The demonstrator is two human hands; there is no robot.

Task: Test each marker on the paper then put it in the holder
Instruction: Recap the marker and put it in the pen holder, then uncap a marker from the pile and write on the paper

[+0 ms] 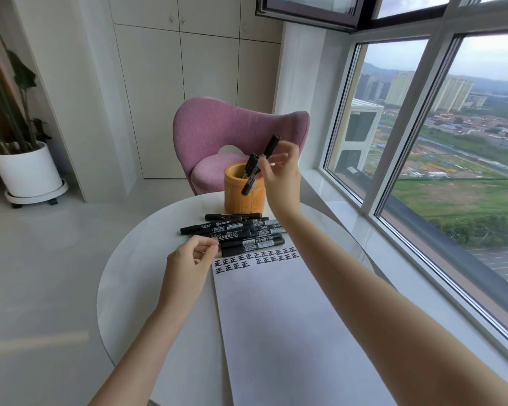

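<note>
My right hand [282, 174] is raised beside the wooden holder [238, 202] and is shut on a black marker [272, 146]. That marker is tilted, and its lower end hangs in front of the holder's rim. Another marker [250, 162] stands inside the holder. Several black markers [247, 230] lie in a pile between the holder and the white paper [276, 317]. The paper's top edge carries rows of black test marks [255, 257]. My left hand [188, 265] rests at the pile's left end, with its fingertips pinched on one marker [232, 236] there.
The round white table [129, 273] holds everything. A pink chair [232, 127] stands behind it. To the right runs a large window with its sill [335, 206]. A potted plant [27, 171] sits on the floor at far left.
</note>
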